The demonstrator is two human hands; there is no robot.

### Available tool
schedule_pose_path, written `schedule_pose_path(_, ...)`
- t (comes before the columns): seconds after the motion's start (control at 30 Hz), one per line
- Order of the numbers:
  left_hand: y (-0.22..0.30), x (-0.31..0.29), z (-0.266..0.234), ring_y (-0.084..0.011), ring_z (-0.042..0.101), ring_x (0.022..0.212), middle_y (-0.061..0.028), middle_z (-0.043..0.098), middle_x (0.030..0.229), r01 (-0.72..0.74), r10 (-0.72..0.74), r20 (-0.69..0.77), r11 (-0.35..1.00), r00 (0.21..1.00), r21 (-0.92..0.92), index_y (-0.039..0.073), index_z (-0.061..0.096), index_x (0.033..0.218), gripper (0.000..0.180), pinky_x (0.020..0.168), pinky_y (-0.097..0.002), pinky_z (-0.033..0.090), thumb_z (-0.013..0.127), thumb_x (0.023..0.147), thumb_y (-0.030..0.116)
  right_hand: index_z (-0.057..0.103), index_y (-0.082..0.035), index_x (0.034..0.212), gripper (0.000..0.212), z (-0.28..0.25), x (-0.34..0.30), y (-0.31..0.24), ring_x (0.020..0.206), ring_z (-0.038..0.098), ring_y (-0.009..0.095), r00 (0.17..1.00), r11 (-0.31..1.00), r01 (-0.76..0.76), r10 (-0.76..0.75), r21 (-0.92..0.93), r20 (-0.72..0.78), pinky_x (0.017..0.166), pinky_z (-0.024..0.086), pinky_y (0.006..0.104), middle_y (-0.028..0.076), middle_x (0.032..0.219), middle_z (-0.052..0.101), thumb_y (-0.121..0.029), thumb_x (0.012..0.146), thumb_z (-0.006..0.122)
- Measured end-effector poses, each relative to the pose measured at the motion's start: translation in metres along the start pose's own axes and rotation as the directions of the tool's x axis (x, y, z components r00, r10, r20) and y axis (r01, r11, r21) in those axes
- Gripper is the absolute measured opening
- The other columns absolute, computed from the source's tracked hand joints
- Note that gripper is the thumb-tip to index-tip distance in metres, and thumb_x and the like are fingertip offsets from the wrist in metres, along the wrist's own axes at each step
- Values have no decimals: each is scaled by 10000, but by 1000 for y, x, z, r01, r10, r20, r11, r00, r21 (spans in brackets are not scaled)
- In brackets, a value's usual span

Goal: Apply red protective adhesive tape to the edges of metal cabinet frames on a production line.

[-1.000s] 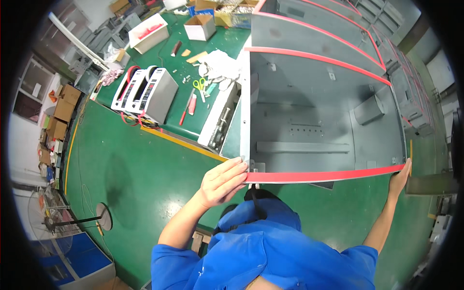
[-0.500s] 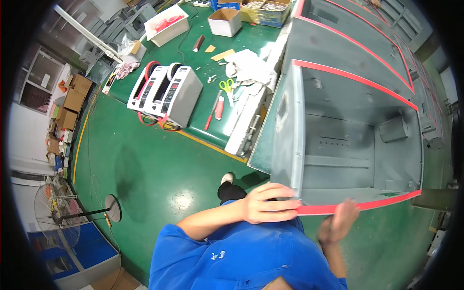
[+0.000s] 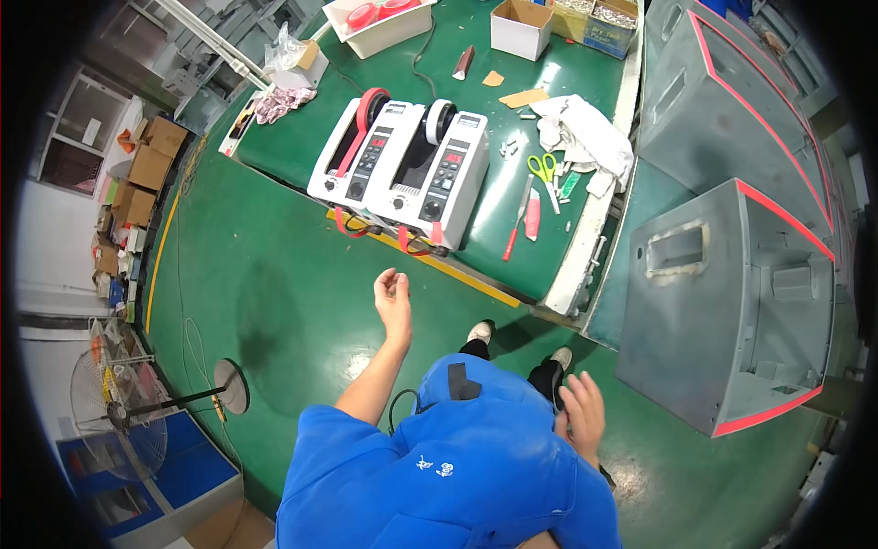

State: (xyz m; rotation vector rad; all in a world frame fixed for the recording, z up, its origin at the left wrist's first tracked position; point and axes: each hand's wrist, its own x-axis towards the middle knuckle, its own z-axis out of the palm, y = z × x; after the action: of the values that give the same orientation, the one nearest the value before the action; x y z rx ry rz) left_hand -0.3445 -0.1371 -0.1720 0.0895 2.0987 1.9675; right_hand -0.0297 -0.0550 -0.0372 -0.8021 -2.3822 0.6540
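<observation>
My left hand point(image 3: 393, 306) is raised over the floor, its fingers loosely bent and apart, with nothing visible in them. It is nearest to two white tape dispensers point(image 3: 439, 178) at the table's front edge. A red tape roll point(image 3: 370, 108) sits in the left machine, a white roll point(image 3: 441, 122) in the right one. Short red tape ends hang from their fronts. Beside my body, my right hand point(image 3: 582, 414) is open, fingers spread and holding nothing. To its right stands a grey metal cabinet point(image 3: 681, 311) with red strips along its open rim; neither hand touches it.
Green-yellow scissors point(image 3: 542, 168), a red-handled knife point(image 3: 518, 220), a white cloth point(image 3: 585, 137) and cardboard scraps lie on the green table point(image 3: 494, 55). More grey cabinets point(image 3: 732, 119) stand at the far right. A fan point(image 3: 114, 412) stands on the floor at left.
Both hands have left the cabinet's red-edged rim. My left hand has swung up and left toward the tape dispensers. The view has turned left, so the cabinet sits farther right.
</observation>
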Motion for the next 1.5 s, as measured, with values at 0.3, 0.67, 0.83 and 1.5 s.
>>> schedule_pose_path(0.3,-4,57,-1,-114,521,883,-61,558,959,-72,72,186,997,980,-8,-7,526,1074,349,753,-231,435,647,783,142,574,14,928,208,77,62,-29,966,556,315,995,985,-28,11,171,99,833,438,378,160,961,591,28,727,525)
schedule_pose_path(0.67,8,64,6,-74,533,767,-23,598,847,114,-32,297,958,954,-262,-5,585,933,202,700,-202,413,637,789,127,410,8,1014,472,219,194,-26,914,544,322,948,960,-279,269,37,171,747,436,388,175,970,542,-254,725,674)
schedule_pose_path(0.83,1,70,2,-57,510,689,-6,589,776,92,-35,282,978,959,-189,3,606,855,150,614,-190,399,635,794,136,408,-6,896,405,227,195,-22,736,566,347,973,978,-159,179,-138,147,603,441,413,162,806,560,-283,740,658)
schedule_pose_path(1.5,36,-79,-23,-250,560,717,-108,582,774,-617,502,788,759,356,-205,15,590,861,152,654,-325,459,636,718,43,571,-80,813,136,94,56,-34,690,523,211,907,982,161,-186,97,377,612,429,350,45,795,546,-186,737,610)
